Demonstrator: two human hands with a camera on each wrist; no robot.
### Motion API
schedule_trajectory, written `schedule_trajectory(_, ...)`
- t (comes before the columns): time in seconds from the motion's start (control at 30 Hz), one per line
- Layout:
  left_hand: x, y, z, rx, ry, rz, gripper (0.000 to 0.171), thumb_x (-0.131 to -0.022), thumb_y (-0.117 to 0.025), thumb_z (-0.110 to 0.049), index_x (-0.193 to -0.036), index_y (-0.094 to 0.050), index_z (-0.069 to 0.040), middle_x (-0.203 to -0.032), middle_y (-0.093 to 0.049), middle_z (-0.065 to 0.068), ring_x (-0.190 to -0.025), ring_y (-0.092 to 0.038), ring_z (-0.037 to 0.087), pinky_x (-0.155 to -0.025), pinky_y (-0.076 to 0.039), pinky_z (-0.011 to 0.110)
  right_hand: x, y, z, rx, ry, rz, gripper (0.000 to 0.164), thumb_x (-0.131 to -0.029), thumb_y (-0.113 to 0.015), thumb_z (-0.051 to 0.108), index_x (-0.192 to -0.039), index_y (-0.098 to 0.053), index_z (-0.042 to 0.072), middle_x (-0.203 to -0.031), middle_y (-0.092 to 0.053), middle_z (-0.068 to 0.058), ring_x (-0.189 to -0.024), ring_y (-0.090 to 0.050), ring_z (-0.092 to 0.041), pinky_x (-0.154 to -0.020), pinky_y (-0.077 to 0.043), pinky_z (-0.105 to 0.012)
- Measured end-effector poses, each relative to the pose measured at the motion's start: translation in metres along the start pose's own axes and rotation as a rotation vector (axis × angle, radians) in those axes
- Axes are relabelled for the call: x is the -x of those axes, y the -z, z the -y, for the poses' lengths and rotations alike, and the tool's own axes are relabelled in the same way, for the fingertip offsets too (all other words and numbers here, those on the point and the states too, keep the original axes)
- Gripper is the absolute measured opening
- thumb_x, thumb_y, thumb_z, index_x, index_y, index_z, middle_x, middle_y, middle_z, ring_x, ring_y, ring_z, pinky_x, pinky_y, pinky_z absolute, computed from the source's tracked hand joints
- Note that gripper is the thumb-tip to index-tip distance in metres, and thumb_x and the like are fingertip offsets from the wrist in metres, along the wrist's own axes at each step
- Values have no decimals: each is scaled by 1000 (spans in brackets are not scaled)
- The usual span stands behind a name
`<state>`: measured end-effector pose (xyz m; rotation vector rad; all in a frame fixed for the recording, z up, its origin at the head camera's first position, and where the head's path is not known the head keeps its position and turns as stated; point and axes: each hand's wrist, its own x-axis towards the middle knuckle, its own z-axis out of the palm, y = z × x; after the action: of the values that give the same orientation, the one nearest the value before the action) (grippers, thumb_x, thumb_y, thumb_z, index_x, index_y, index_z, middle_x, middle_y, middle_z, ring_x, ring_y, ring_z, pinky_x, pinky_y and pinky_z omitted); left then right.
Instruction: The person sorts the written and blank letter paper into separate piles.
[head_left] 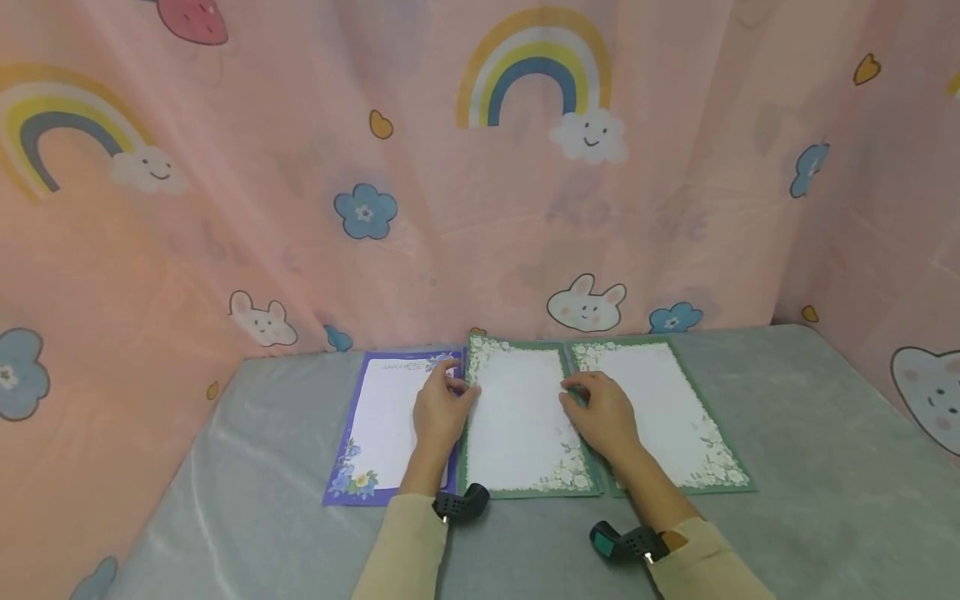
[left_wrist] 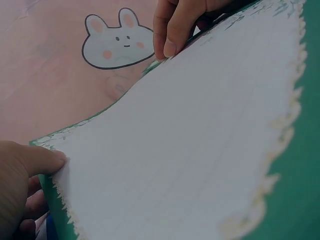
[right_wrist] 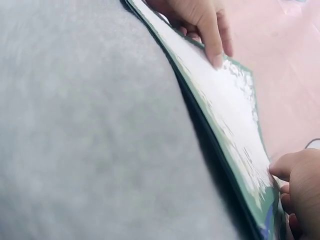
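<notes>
A green-bordered sheet of floral paper (head_left: pixel 517 417) stands in the middle, its near edge towards the sleeves. My left hand (head_left: pixel 442 408) pinches its left edge, thumb on the white face and fingers behind, as the left wrist view shows. On the opposite edge my right hand (head_left: pixel 603 412) pinches it between thumb and fingers. The sheet bends in a slight curve between both hands in the left wrist view. Left of it lies a purple-bordered sheet (head_left: pixel 386 417) with blue flowers, partly covered by my left hand and wrist. A second green-bordered sheet (head_left: pixel 667 408) lies to the right, partly behind my right hand.
All the paper lies on or over a grey cloth-covered table (head_left: pixel 262 467). A pink curtain (head_left: pixel 435 250) printed with rainbows, rabbits and flowers hangs right behind the table's far edge and along the sides. Each wrist wears a black strap (head_left: pixel 630 543).
</notes>
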<state>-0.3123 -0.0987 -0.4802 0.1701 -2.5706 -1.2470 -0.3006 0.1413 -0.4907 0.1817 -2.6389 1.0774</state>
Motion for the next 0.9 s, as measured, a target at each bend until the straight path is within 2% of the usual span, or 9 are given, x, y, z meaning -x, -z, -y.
schedule_trajectory(0.07,0,1,0,19,-4,7,47,-84,-81,-19,-128,-64,-17,-92,-77,3,-69,-61,12,-64,-48,30,0,0,-1,4,2,0,19,-92,-70,17,-108,-75,8,-111,-71,-16,-98,-67,-32,-83,-52,-50)
schedule_trajectory(0.17,1,3,-2,13,-36,44,30,-87,-78,-18,-116,-70,-18,-88,-74,3,-69,-58,12,-65,-47,29,0,-1,-1,6,1,2,19,-92,-70,18,-108,-75,8,-111,-71,-16,-98,-67,-32,-83,-53,-50)
schedule_trajectory(0.27,1,5,-2,-39,-89,117,16,-89,-75,-19,-105,-77,-20,-77,-66,1,-66,-52,11,-64,-44,28,0,-1,-1,3,2,5,19,-92,-70,17,-107,-75,8,-111,-71,-16,-98,-67,-32,-84,-53,-50)
schedule_trajectory(0.33,2,7,-4,-63,-125,162,17,-88,-74,-20,-105,-78,-21,-76,-65,1,-67,-50,12,-65,-44,30,0,0,-1,-1,4,6,18,-92,-70,17,-107,-75,8,-111,-71,-16,-99,-67,-32,-84,-53,-50)
schedule_trajectory(0.43,2,9,-7,-58,-153,212,22,-87,-75,-18,-109,-78,-20,-86,-71,5,-73,-53,15,-69,-46,33,1,1,-1,-5,5,7,18,-92,-70,16,-106,-75,7,-110,-71,-16,-98,-67,-32,-84,-53,-50)
schedule_trajectory(0.5,2,10,-9,-35,-148,225,23,-87,-75,-17,-110,-78,-19,-95,-74,7,-78,-56,16,-72,-48,34,1,2,-1,-7,5,8,17,-92,-70,16,-106,-75,7,-110,-71,-16,-98,-67,-32,-84,-53,-50)
schedule_trajectory(0.7,0,14,-14,90,-85,233,22,-86,-77,-13,-108,-79,-16,-98,-72,9,-82,-55,16,-72,-47,30,0,2,0,-30,-5,3,18,-92,-71,16,-107,-75,7,-107,-71,-15,-95,-66,-30,-82,-52,-47)
schedule_trajectory(0.83,-1,17,-18,163,-60,228,22,-86,-77,-12,-108,-79,-15,-101,-73,7,-81,-52,15,-72,-45,28,-1,6,1,-111,-70,-8,21,-94,-71,20,-111,-74,8,-110,-72,-14,-92,-65,-26,-78,-50,-35)
schedule_trajectory(0.9,-2,19,-19,182,-56,222,21,-86,-77,-12,-107,-79,-16,-103,-72,4,-82,-52,14,-73,-45,27,-1,10,2,-174,-129,13,24,-95,-70,25,-114,-74,10,-112,-73,-12,-94,-64,-24,-75,-49,-29)
